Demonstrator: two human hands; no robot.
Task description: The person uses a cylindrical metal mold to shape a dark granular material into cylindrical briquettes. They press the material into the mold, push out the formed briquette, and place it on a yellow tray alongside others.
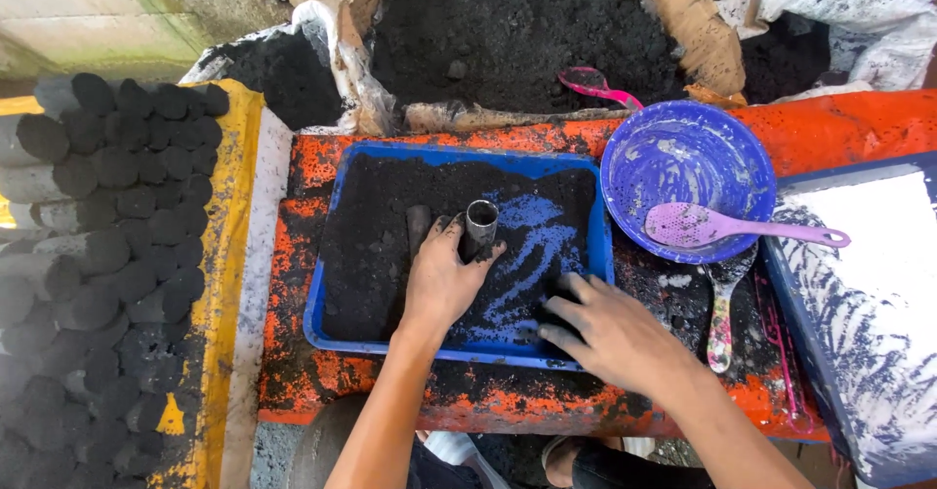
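Note:
A blue tray (314, 304) lies on an orange bench, partly covered with black charcoal powder (381, 235). My left hand (441, 279) grips a short grey metal tube (479, 227) that stands upright in the tray. My right hand (610, 328) rests flat at the tray's near right corner, fingers spread in the black powder there. Both hands are blackened with dust.
Stacked black cylindrical briquettes (107, 245) fill the left side. Sacks of black powder (517, 35) stand behind the tray, with a pink scoop (595, 84) in one. A blue bowl (688, 157) holds a pink spoon (727, 225). Another spoon (720, 313) lies beside a tray of white powder (878, 294).

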